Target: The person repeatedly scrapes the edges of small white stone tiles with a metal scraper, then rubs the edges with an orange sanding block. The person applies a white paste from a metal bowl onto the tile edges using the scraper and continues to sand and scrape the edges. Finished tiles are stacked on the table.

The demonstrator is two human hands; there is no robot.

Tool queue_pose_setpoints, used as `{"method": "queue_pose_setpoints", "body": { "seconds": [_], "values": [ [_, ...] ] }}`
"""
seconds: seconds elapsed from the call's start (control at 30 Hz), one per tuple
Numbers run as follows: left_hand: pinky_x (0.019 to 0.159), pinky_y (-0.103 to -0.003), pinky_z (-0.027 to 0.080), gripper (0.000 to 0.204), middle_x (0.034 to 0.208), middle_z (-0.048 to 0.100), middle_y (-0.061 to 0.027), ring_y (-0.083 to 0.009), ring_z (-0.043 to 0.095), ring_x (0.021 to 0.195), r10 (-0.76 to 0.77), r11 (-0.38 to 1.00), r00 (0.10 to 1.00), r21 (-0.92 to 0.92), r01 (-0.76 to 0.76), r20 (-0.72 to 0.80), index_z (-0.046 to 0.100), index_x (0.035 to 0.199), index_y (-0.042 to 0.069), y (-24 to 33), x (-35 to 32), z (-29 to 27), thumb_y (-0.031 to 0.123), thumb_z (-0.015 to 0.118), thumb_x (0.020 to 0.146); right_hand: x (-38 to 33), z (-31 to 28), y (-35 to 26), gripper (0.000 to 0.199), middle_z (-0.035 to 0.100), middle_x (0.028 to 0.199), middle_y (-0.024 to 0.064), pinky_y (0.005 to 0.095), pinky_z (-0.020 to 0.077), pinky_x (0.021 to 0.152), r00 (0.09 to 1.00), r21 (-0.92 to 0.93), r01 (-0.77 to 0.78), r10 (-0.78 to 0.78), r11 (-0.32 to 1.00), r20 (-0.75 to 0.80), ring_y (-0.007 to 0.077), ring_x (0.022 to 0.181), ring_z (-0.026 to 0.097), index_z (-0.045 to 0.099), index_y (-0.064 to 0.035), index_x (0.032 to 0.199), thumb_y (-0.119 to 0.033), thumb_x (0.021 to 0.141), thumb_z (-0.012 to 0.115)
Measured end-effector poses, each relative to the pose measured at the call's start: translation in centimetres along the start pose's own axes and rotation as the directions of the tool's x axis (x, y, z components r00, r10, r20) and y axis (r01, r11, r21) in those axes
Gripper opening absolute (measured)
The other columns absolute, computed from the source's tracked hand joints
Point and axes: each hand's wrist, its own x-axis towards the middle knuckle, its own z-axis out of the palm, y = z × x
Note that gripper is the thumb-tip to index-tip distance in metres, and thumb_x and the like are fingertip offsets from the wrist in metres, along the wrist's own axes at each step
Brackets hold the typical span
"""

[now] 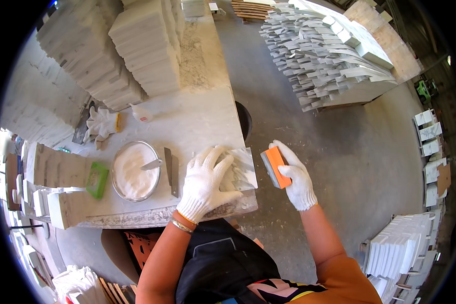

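Observation:
Both my hands wear white knitted gloves. My left hand (206, 180) lies spread and flat on a white marble tile (244, 167) with grey veins at the table's right edge. Just off that edge, my right hand (296, 177) grips an orange and grey sanding block (276, 167), its grey face turned toward the tile. Left of my left hand, a flat metal scraper blade (171, 172) lies on the table. Beside it stands a round metal bowl (115, 177) of white paste or powder, with a small putty knife (151, 164) resting in it.
A green block (97, 180) leans by the bowl. Spare gloves (102, 124) lie behind it. Tall stacks of stone tiles (144, 43) fill the table's far left. Across the floor stands a large pile of stone strips (314, 55); more white slabs (397, 248) stand at lower right.

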Motion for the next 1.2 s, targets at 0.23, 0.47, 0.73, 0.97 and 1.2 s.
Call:
{"method": "queue_pose_setpoints", "body": {
  "seconds": [0.23,0.47,0.73,0.97,1.2],
  "values": [
    [0.114,-0.06,0.034,0.084,0.15,0.049,-0.0139,-0.039,0.044,0.141,-0.016,1.0,1.0,0.003,0.016,0.002,0.063,0.133,0.014,-0.1,-0.2,0.1,0.044,0.088,0.059,-2.3,2.8,3.4,0.073,0.042,0.16,0.0113,0.0349,0.0294,0.122,0.991,-0.032,0.134,-0.134,0.991,-0.004,0.0221,0.147,0.04,0.04,0.0026,0.156,-0.015,0.089,0.063],
    [0.114,-0.06,0.035,0.084,0.151,0.049,-0.0128,-0.0386,0.045,0.14,0.001,1.0,1.0,-0.017,-0.001,-0.002,0.063,0.134,0.015,0.0,-0.1,-0.1,0.044,0.087,0.06,0.7,2.2,6.5,0.071,0.043,0.158,0.0133,0.0356,0.0295,0.121,0.981,-0.186,0.127,-0.15,0.974,-0.119,0.023,0.145,0.041,0.042,0.0017,0.155,-0.024,0.093,0.066],
    [0.114,-0.058,0.036,0.084,0.15,0.05,-0.0135,-0.0388,0.046,0.139,-0.017,1.0,1.0,-0.02,0.017,0.017,0.063,0.136,0.016,0.0,0.1,-0.3,0.044,0.087,0.061,-1.4,3.2,5.7,0.071,0.039,0.161,0.0139,0.0373,0.0302,0.121,0.951,-0.345,0.274,-0.305,0.898,-0.04,0.0242,0.144,0.041,0.04,0.0039,0.154,-0.026,0.095,0.064],
    [0.114,-0.059,0.036,0.084,0.15,0.05,-0.0141,-0.0395,0.045,0.14,-0.02,0.999,1.0,-0.035,0.02,0.002,0.063,0.136,0.015,-0.1,-0.2,-0.2,0.045,0.087,0.06,-0.6,2.7,4.9,0.075,0.047,0.153,0.0146,0.0373,0.0354,0.118,0.978,-0.073,0.147,-0.156,0.986,-0.138,0.024,0.14,0.046,0.038,0.0027,0.156,-0.028,0.093,0.065],
    [0.114,-0.059,0.035,0.083,0.151,0.049,-0.0138,-0.039,0.044,0.141,-0.003,1.0,1.0,-0.02,0.003,0.006,0.063,0.134,0.015,0.0,0.0,-0.1,0.045,0.087,0.06,0.4,1.9,6.8,0.069,0.043,0.157,0.0159,0.0392,0.0297,0.121,0.947,-0.424,0.276,-0.321,0.863,-0.036,0.0254,0.145,0.041,0.042,0.0024,0.154,-0.023,0.095,0.066]
  ]
}}
